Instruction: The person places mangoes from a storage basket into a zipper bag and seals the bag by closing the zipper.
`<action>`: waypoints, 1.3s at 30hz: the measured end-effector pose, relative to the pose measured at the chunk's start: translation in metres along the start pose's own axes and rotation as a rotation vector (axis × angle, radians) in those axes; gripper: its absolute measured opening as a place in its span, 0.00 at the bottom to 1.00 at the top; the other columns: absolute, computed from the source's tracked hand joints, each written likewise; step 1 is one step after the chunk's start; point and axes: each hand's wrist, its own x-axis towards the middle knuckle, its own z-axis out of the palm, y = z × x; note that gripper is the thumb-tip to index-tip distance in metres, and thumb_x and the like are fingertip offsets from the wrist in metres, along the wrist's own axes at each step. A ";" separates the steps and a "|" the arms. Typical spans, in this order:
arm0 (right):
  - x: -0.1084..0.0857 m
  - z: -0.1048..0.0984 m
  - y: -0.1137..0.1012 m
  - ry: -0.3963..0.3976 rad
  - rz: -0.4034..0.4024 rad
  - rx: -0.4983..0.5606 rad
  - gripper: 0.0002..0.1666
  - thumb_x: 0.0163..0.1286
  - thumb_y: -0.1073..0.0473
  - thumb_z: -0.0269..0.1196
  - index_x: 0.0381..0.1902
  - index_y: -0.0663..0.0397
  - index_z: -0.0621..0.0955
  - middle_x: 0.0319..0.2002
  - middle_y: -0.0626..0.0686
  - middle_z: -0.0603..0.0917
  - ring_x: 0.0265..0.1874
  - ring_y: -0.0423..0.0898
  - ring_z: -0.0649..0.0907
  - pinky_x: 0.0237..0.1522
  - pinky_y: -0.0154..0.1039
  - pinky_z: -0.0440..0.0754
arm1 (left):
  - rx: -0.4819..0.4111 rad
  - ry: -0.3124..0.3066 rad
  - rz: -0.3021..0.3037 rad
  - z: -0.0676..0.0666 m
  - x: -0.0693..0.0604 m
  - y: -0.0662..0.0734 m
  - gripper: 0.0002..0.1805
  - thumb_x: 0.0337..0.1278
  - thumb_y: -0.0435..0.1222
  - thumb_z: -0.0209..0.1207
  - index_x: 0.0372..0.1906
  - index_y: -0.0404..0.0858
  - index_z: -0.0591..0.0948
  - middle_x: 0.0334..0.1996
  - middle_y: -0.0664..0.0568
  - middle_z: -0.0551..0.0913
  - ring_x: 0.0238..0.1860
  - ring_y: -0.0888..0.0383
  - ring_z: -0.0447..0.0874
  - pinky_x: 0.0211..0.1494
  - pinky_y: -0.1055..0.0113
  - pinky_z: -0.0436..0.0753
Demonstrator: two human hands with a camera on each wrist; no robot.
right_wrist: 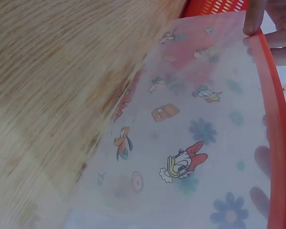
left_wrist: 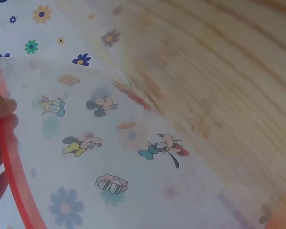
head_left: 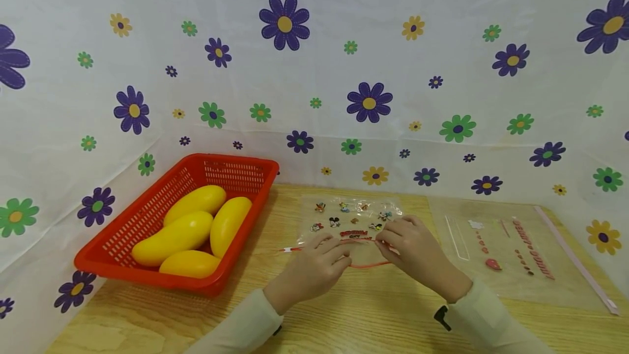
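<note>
A clear zipper bag [head_left: 354, 220] printed with cartoon characters lies in front of me, its red-edged mouth towards me. The two red edges stand apart around the middle. My left hand [head_left: 314, 266] pinches the mouth on its left part. On the right part, my right hand [head_left: 415, 247] pinches the red edge with bent fingers. A white zipper slider [head_left: 287, 249] sits at the left end of the red strip. In the left wrist view, a thumb [left_wrist: 4, 106] lies over the red strip [left_wrist: 12, 162]. Fingertips [right_wrist: 262, 160] show through the film in the right wrist view.
A red plastic basket [head_left: 196, 284] holding several yellow mango-like fruits [head_left: 174, 238] stands at the left. Flat on the right lies a second clear bag [head_left: 467, 275] with pink print and a pink strip. Behind the wooden table [head_left: 354, 316] hangs a flower-patterned curtain [head_left: 324, 70].
</note>
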 end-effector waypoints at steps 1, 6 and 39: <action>0.000 0.000 0.000 -0.005 0.001 0.001 0.10 0.43 0.63 0.73 0.23 0.50 0.82 0.24 0.44 0.82 0.27 0.40 0.81 0.40 0.45 0.78 | 0.003 -0.010 -0.006 0.000 0.000 0.000 0.03 0.55 0.36 0.61 0.32 0.45 0.85 0.35 0.58 0.86 0.41 0.61 0.83 0.52 0.65 0.79; -0.002 -0.001 0.000 -0.029 0.007 0.002 0.11 0.43 0.58 0.73 0.24 0.48 0.81 0.24 0.44 0.81 0.26 0.40 0.80 0.40 0.44 0.78 | 0.000 -0.024 -0.033 0.000 0.001 0.000 0.02 0.52 0.34 0.63 0.31 0.45 0.84 0.35 0.58 0.85 0.41 0.62 0.83 0.56 0.64 0.78; 0.016 -0.018 -0.009 0.038 0.253 -0.095 0.09 0.47 0.62 0.72 0.25 0.55 0.81 0.17 0.47 0.79 0.17 0.39 0.73 0.27 0.38 0.77 | -0.186 -0.168 -0.028 0.000 -0.007 0.000 0.02 0.50 0.36 0.62 0.29 0.46 0.79 0.27 0.60 0.83 0.33 0.63 0.82 0.42 0.69 0.79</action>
